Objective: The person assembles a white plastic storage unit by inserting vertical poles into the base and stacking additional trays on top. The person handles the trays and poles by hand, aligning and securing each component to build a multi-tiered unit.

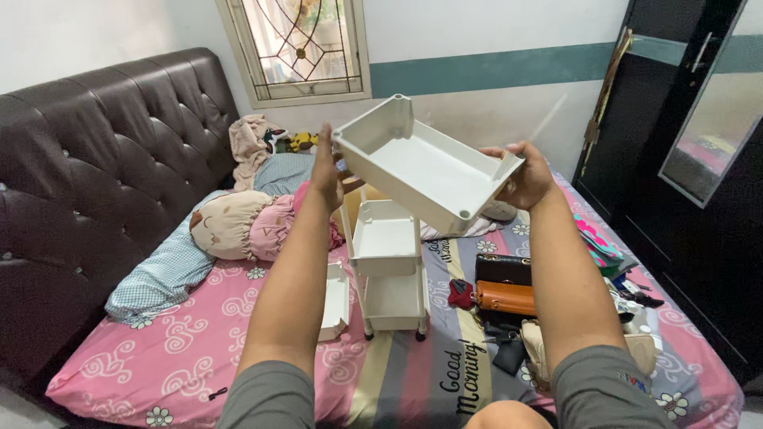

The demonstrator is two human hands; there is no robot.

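Note:
I hold a white plastic tray (421, 171) up in the air, tilted, with both hands. My left hand (326, 171) grips its left end and my right hand (528, 179) grips its right corner. Below the tray, a white rolling cart frame (389, 270) with two mounted trays stands on the bed. Another white plastic part (335, 300) lies flat on the sheet beside the cart's left side.
The pink patterned bed sheet (199, 342) holds pillows (238, 222), a black purse (502, 268), an orange wallet (505, 298) and several small items at the right. A dark tufted headboard (95, 175) is at the left, a black wardrobe (683, 143) at the right.

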